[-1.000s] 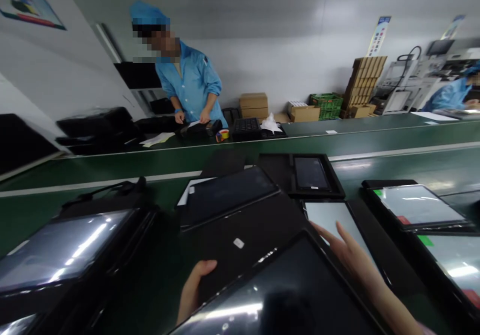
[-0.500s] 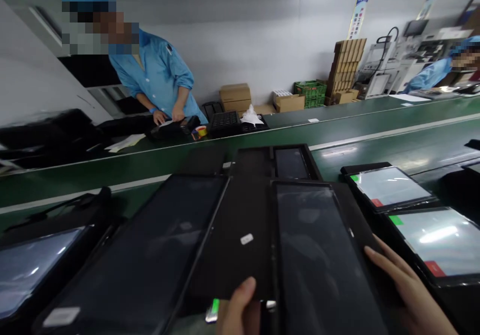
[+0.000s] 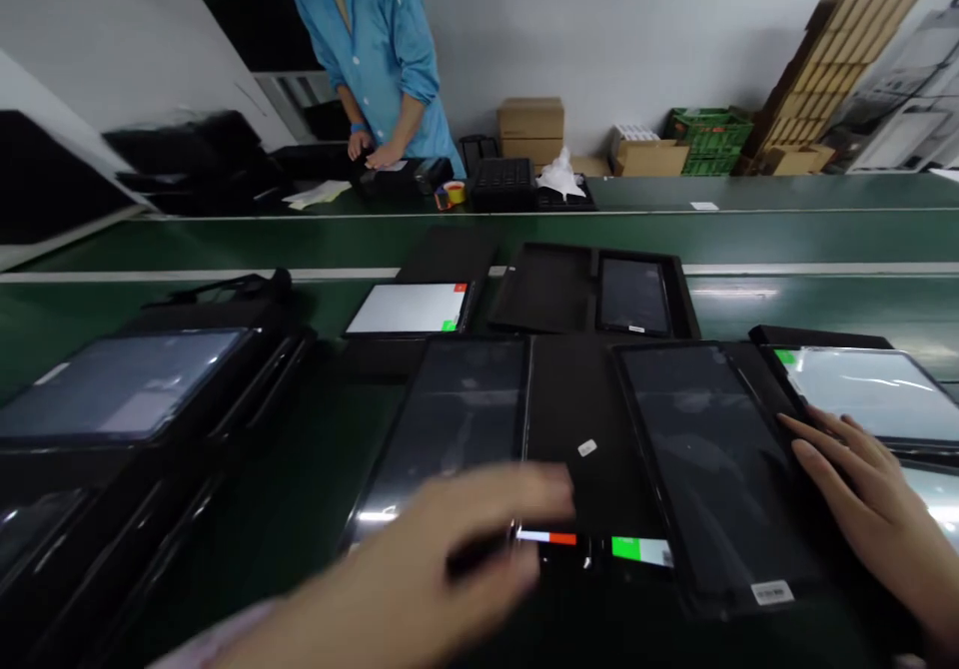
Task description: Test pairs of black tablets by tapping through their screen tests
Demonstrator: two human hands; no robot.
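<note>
My left hand (image 3: 450, 549), blurred by motion, is in the lower middle with thumb and fingers apart and nothing between them. It hovers over the near end of a dark tablet screen (image 3: 469, 399). To its right is a black tray (image 3: 573, 389) with a small white sticker (image 3: 586, 447). A second dark screen (image 3: 704, 449), with a white label at its near end, lies on the tray's right part. My right hand (image 3: 869, 494) rests at that side's edge, fingers stretched out. Strips of lit screen (image 3: 636, 549) show below the tray's near edge.
Lit tablets (image 3: 876, 389) lie at the right, and another lit tablet (image 3: 409, 308) lies behind. A black tray with a small screen (image 3: 633, 295) sits beyond. Stacked tablets (image 3: 127, 379) are at the left. Across the green conveyor (image 3: 330, 245) stands a person in blue (image 3: 382, 50).
The view has swung left and down. My left hand has left the tray's near edge and risen over the left screen. My right hand still lies along the tray's right side.
</note>
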